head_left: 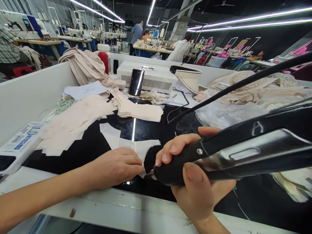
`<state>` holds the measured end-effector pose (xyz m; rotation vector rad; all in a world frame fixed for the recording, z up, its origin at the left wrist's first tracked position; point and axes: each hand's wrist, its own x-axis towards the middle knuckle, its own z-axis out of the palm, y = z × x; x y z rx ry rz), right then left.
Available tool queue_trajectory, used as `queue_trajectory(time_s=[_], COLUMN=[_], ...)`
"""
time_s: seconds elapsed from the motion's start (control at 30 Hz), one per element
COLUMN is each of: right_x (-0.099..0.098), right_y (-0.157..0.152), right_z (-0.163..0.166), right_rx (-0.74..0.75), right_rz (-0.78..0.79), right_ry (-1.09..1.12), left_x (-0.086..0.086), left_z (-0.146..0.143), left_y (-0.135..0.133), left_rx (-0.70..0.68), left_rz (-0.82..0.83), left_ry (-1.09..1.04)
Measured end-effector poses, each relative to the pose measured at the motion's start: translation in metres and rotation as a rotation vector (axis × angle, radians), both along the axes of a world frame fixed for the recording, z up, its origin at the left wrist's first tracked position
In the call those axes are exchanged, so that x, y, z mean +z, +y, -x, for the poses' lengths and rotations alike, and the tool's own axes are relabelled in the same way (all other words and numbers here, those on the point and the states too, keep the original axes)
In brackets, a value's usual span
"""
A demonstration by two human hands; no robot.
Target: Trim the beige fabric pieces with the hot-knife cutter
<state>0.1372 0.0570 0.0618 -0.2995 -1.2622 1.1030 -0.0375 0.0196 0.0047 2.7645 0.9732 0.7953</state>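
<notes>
My right hand is wrapped round a black corded handheld tool, which has a silver lever along its side. The tool's narrow tip points left and meets the edge of a pale fabric piece on the glossy black work surface. Close to that tip, my left hand is closed, with its fingertips on the edge of the same piece. Its palm side is hidden. Beyond the hands lie a stack of cream fabric strips and a wide pile of cream fabric pieces.
A white vented box stands at the back with a phone leaning on it. Plastic bags and lace fabric lie at right. A white packet sits at left. The tool's black cable crosses the right side. People work at machines beyond.
</notes>
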Motion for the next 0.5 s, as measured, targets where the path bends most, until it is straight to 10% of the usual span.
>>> queue_trajectory(time_s=[0.5], right_x=[-0.0017], right_y=[-0.0004], right_z=[-0.0025], right_rx=[-0.007], right_rz=[0.013], right_ry=[-0.021], left_x=[0.0002], left_z=[0.0044], left_y=[-0.0027], left_rx=[-0.01], left_rz=[-0.092], left_ry=[0.003])
